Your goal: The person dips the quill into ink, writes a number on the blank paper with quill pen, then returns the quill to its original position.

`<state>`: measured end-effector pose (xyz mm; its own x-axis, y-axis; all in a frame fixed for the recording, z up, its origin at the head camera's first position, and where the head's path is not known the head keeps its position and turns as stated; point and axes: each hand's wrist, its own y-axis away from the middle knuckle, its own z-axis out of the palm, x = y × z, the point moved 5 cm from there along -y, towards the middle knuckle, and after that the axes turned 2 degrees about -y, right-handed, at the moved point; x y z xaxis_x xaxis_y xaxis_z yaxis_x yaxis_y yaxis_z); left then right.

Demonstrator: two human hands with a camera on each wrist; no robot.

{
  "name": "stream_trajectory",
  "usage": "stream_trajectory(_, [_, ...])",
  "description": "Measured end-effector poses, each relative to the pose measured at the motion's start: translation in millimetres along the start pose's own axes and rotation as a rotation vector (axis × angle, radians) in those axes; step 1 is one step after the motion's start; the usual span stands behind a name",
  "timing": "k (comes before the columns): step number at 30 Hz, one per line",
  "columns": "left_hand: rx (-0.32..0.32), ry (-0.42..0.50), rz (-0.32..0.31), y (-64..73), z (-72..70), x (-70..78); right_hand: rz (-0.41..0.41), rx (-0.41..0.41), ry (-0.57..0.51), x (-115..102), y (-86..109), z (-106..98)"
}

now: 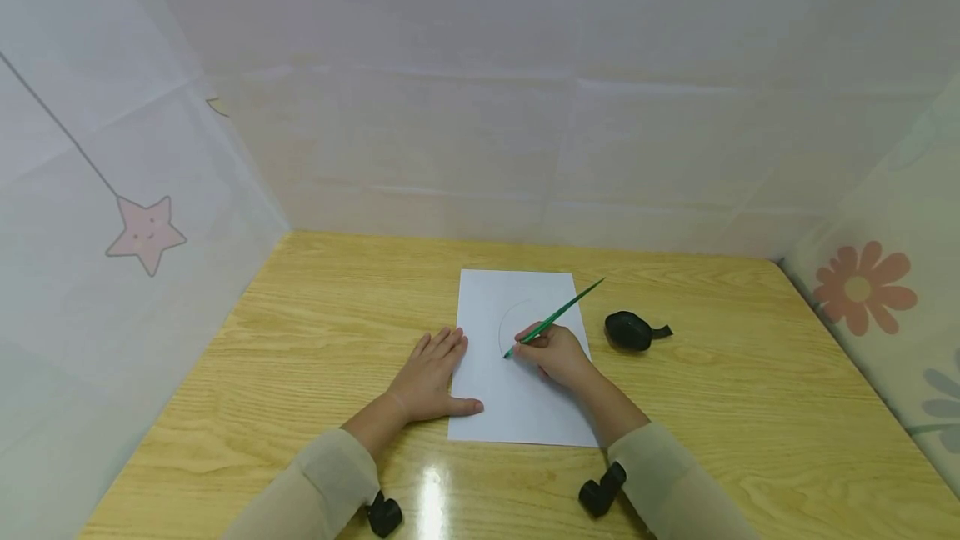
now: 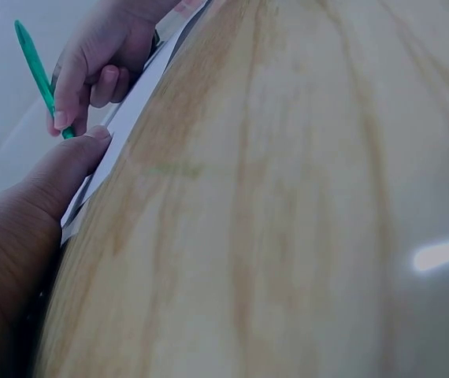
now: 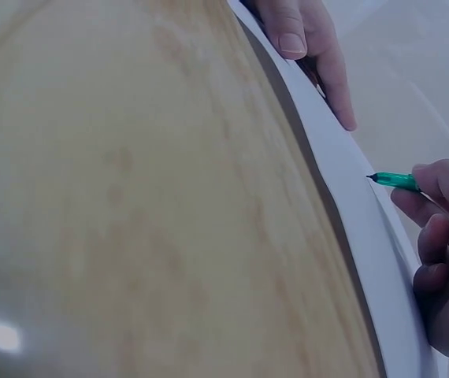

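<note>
Head view. Item: one green pen point(image 1: 567, 307), over a white sheet point(image 1: 517, 407). Its dark tip points toward you and to your left, its tail up and away to your right; the long axis runs diagonally across the sheet. The tip is at the lower end of a thin curved line point(image 1: 500, 327). The sheet's long side runs away from you on the wood-grain table point(image 1: 300, 340). Just right of the sheet, apart from it: one rounded black object point(image 1: 628, 331), its short tab pointing right. Behind: a pale wall covering point(image 1: 450, 148); at left, a pink star point(image 1: 146, 233); at right, a red flower point(image 1: 855, 288). Your right hand point(image 1: 561, 354) pinches the pen near its tip. Your left hand point(image 1: 427, 379) lies flat across the sheet's left edge, four fingers close together, thumb spread apart.

Left wrist view. The pen slants, tail at upper left, lower end down beside your left thumb. Your right fingers clamp the lower part and cover some of it.

Right wrist view. The pen lies nearly level, dark tip pointing left over the sheet; your right thumb and fingers hide the rest. Your left thumb rests by the sheet's edge.
</note>
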<state>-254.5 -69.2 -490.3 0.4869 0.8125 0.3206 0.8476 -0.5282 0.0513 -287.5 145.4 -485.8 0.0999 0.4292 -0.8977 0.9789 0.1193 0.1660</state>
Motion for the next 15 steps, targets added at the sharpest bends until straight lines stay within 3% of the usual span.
stream_trajectory(15, [-0.005,0.001,-0.004,0.5,-1.0,1.1,0.010,-0.035,-0.006,1.1,3.4,-0.8])
